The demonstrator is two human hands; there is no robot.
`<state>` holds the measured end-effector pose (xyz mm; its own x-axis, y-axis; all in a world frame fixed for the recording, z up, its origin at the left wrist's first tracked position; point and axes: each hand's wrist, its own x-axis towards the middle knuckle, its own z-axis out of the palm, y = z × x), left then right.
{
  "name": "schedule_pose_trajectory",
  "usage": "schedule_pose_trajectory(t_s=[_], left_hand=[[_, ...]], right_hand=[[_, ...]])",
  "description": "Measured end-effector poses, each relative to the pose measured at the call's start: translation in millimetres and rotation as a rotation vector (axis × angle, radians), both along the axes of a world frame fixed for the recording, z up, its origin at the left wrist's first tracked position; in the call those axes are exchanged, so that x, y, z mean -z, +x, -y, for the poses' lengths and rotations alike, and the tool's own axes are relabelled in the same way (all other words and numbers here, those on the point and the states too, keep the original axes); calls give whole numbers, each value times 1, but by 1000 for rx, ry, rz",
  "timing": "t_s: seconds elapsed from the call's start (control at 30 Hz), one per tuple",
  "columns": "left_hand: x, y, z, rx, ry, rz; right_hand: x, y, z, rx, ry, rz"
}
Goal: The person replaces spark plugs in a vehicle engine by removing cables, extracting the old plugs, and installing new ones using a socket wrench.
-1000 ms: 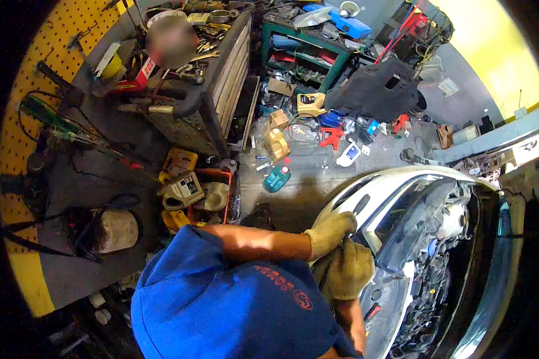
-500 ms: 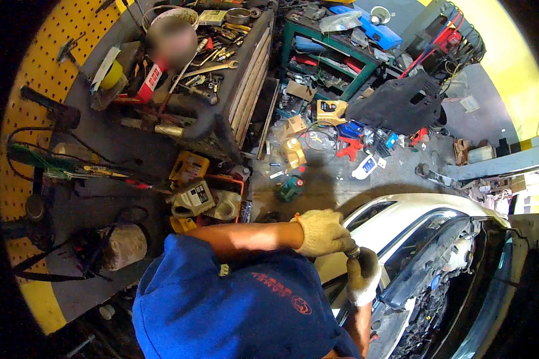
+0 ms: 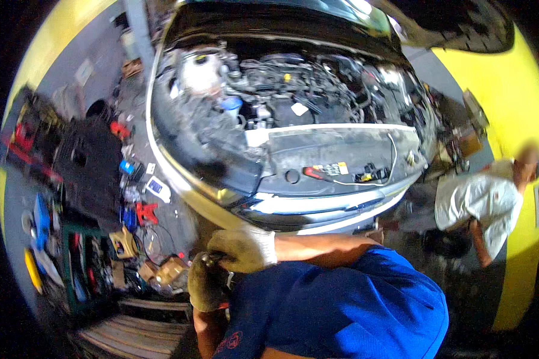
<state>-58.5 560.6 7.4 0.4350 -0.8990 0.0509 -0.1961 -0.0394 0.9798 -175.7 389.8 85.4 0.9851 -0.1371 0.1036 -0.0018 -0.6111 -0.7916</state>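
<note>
My two gloved hands meet low in the view, in front of the car's bumper. The left hand (image 3: 207, 287) is closed, its fingers curled upward round a small dark metal piece (image 3: 209, 259). From the right, my right hand (image 3: 243, 249) closes over the same piece, fingers bent down against the left hand. Both gloves are pale knit and soiled. Most of the piece is hidden by the fingers, so its exact kind cannot be made out.
Beyond my hands is a white car's open engine bay (image 3: 287, 90). A red-and-black tool (image 3: 317, 173) lies on its front cover (image 3: 341, 146). Bottles, a red stand (image 3: 146, 213) and a green cart (image 3: 72, 239) are at left. A person (image 3: 479, 203) is at right.
My view has swung right, from the tool bench to the car's engine bay. My hands, still together on the small metal piece, now appear left of centre. Another person has come into view.
</note>
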Motion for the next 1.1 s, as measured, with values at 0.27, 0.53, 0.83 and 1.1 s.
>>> schedule_pose_trajectory(t_s=[0.27,0.53,0.83,1.1], left_hand=[[-86,-78,154,265,265,391],[-126,-139,282,307,72,656],[-156,-142,445,275,187,-184],[-118,-93,555,-144,99,-840]], right_hand=[[3,-127,110,299,-229,250],[-45,-194,244,318,-241,330],[-57,-206,402,421,-539,353],[-34,-170,578,695,-446,-466]])
